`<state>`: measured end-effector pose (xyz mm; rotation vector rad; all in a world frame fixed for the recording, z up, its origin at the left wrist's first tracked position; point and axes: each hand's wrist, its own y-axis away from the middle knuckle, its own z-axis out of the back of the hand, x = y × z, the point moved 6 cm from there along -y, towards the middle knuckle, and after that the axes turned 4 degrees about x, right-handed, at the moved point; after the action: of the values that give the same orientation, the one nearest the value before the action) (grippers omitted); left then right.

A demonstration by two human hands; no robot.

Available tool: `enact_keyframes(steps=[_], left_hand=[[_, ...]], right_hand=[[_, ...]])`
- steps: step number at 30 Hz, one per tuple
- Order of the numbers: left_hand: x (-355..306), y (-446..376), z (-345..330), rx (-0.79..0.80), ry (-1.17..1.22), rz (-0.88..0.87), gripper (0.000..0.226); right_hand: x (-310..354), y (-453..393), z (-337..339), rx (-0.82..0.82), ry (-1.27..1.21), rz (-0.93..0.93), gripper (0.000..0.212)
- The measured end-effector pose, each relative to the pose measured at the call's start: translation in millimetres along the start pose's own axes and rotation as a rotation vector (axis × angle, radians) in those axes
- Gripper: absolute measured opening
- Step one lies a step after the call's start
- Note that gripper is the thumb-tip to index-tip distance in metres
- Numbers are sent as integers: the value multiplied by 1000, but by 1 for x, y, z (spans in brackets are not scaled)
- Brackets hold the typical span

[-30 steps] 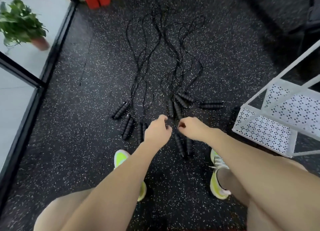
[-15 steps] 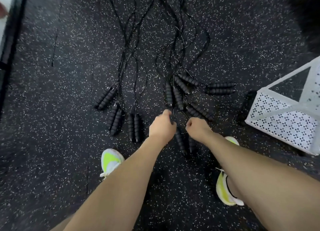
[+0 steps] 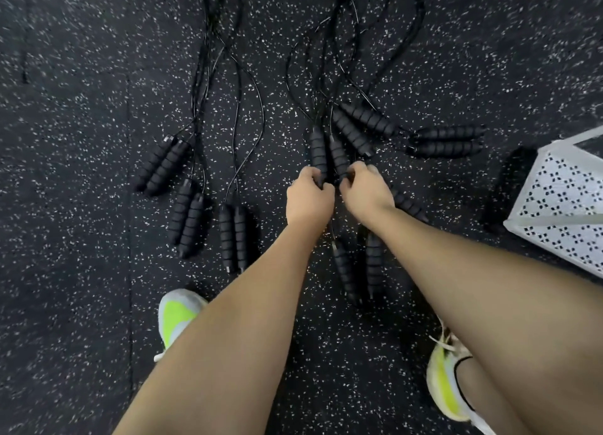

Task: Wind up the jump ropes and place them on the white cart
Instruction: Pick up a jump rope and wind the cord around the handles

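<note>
Several black jump ropes lie on the speckled floor, their ribbed foam handles in pairs and their thin cords running away from me. My left hand (image 3: pixel 308 196) grips the near end of one handle (image 3: pixel 318 150) of the middle pair. Right beside it, my right hand (image 3: pixel 365 191) curls its fingers round the near end of the other handle (image 3: pixel 339 155). Both handles still lie on the floor. The white perforated cart (image 3: pixel 561 203) stands at the right edge, only its lower corner showing.
More handle pairs lie to the left (image 3: pixel 164 165), (image 3: pixel 187 219), (image 3: pixel 232 237), beyond my hands (image 3: pixel 362 124), to the right (image 3: pixel 445 141), and under my right forearm (image 3: pixel 359 265). My shoes (image 3: pixel 176 317) (image 3: pixel 448 379) stand on the dark rubber floor (image 3: pixel 65 238).
I have bent lower, so the ropes look bigger. Both hands reached forward from empty air above the floor onto the middle pair of handles and closed on them.
</note>
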<state>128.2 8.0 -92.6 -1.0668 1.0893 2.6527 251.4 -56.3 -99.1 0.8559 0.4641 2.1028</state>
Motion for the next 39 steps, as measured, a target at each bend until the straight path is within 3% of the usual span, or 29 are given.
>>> enact_keyframes(steps=[4, 13, 15, 17, 19, 23, 26, 29, 31, 34, 39], left_hand=[[9, -34, -10, -63, 102, 24, 38], [30, -69, -42, 17, 79, 69, 53], [31, -72, -41, 29, 99, 104, 44], [31, -75, -41, 49, 166, 130, 15], [26, -73, -40, 72, 299, 125, 6], [15, -52, -33, 145, 549, 161, 14], [4, -30, -17, 185, 616, 180, 13], [-21, -3, 8, 190, 643, 166, 8], [-43, 16, 26, 165, 644, 151, 13], [-75, 43, 48, 140, 599, 90, 38], [-123, 114, 92, 102, 520, -10, 38]], right_hand=[[-13, -25, -14, -4, 13, -26, 47], [-25, -44, -28, -47, 17, 15, 51], [-24, -45, -27, -56, -7, -38, 50], [-21, -45, -25, -53, -39, -62, 49], [-19, -44, -21, -74, -148, -77, 43], [-21, -28, -17, -31, -549, -192, 33], [-11, -5, -9, 32, -735, -216, 38], [6, 20, 11, 51, -894, -196, 24], [21, 41, 31, 50, -927, -146, 20], [40, 77, 64, 39, -929, -81, 21], [71, 151, 125, 25, -881, 45, 12]])
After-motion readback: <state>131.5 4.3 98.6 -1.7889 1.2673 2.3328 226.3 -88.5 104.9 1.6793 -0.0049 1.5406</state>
